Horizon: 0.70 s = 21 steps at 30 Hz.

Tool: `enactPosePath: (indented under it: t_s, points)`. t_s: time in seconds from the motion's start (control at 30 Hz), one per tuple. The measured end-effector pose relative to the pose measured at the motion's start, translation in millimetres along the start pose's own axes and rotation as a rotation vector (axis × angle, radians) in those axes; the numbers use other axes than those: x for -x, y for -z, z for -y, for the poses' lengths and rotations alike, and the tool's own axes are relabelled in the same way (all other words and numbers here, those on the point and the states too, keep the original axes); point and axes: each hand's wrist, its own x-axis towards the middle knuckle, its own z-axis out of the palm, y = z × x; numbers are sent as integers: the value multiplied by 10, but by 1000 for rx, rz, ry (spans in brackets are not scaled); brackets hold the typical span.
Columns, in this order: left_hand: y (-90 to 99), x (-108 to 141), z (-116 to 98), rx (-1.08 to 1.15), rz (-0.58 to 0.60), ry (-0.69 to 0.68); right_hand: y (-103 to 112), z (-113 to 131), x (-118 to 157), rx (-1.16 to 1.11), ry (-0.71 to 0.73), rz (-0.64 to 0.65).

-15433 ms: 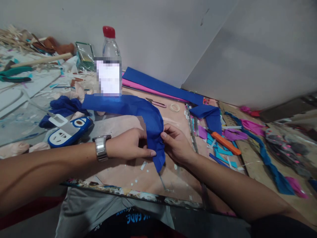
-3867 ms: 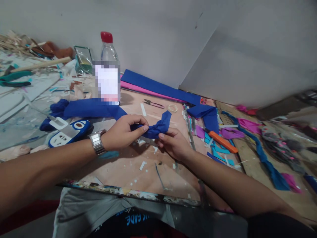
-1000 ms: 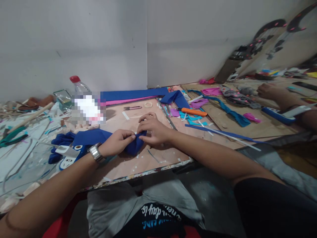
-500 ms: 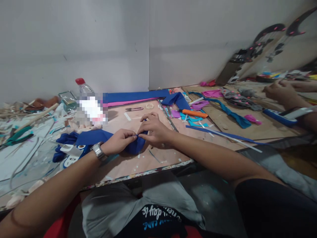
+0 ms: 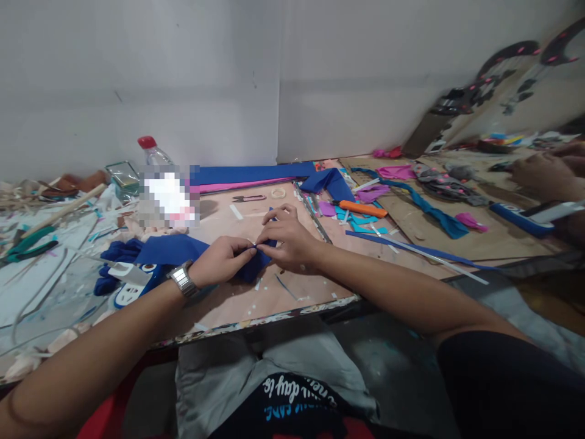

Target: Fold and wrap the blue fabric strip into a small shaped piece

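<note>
Blue strip | near side of bottle, to its right | left hand, right hand: thumb-and-finger pinches nearly meeting on it, likely to steady a fold | snips right of bottle, presumably kept within reach

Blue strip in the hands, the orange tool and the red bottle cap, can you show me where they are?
Blue strip [image 5: 256, 266]: head view, on the face of its near part.
Orange tool [image 5: 364, 209]: head view, mid-body.
Red bottle cap [image 5: 147, 142]: head view, on its side.
</note>
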Motion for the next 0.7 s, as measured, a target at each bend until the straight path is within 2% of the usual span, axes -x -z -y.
enactPosePath:
  t_s: [0.13, 0.43, 0.7]
  points:
    - [8, 5, -10, -6, -30, 22, -5, 16, -4, 20, 12, -28]
    - [15, -28, 17, 286, 5, 138, 33, 31, -13, 70, 111, -20]
    - [7, -34, 81, 408, -72, 159, 36, 6, 12, 77, 112, 15]
